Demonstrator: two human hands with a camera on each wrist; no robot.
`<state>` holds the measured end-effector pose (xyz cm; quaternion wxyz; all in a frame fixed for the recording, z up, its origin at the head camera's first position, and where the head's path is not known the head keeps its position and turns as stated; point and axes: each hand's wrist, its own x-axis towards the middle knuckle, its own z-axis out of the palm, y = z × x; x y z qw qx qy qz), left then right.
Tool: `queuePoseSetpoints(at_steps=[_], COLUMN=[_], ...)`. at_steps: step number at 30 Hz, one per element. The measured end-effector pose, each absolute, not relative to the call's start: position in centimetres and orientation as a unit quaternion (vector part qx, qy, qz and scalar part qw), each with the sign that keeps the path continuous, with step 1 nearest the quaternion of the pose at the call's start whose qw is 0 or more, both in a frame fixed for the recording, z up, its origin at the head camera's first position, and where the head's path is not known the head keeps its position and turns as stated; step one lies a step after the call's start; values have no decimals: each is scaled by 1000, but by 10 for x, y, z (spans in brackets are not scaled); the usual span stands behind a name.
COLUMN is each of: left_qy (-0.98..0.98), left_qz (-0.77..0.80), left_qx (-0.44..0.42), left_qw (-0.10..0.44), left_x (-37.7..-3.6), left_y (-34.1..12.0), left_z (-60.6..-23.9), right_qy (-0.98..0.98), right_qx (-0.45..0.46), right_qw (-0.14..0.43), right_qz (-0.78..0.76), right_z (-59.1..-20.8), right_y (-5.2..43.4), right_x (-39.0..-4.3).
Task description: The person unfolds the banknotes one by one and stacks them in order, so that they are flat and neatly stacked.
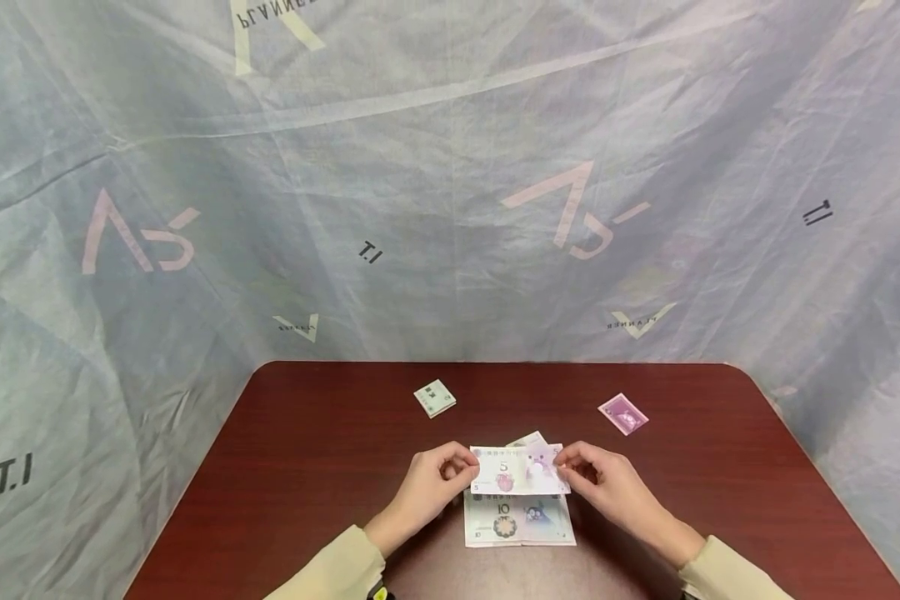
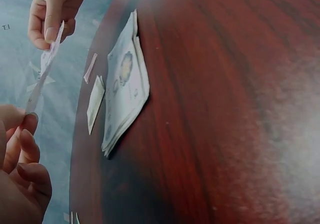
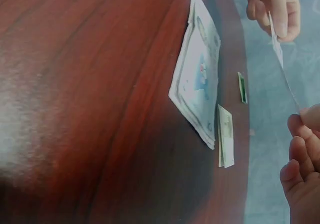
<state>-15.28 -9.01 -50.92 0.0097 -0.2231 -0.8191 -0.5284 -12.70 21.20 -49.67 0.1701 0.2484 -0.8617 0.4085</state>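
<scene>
A pale purple banknote [image 1: 506, 469] marked 5 is stretched flat between both hands, raised above the table. My left hand [image 1: 429, 486] pinches its left end between thumb and fingers. At the opposite end, my right hand [image 1: 613, 485] pinches it the same way. Below the held note lies a stack of banknotes [image 1: 521, 533], with a note marked 10 on top. Seen edge-on in the left wrist view, the held banknote [image 2: 44, 78] stands apart from the stack [image 2: 125, 83]. Part of the stack is hidden by the held note in the head view.
Toward the back of the dark red table [image 1: 307, 450] lies a folded pale green note [image 1: 435, 398]. A small purple note [image 1: 624, 414] rests at the back right. Beneath the held one, another note [image 1: 528, 439] pokes out behind. A grey printed cloth [image 1: 450, 292] hangs around the table.
</scene>
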Motion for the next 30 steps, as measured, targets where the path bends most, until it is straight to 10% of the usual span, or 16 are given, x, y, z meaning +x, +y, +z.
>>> queuePoseSetpoints(at_steps=[30], left_qy=[-870], left_qz=[-369], left_qx=[-323], left_qw=[44], left_x=[-121], left_y=[-90], left_z=[-535], right_qy=[-868], right_qx=[334], right_qw=[138], right_qz=[339], right_z=[-540], right_y=[208], right_x=[-104])
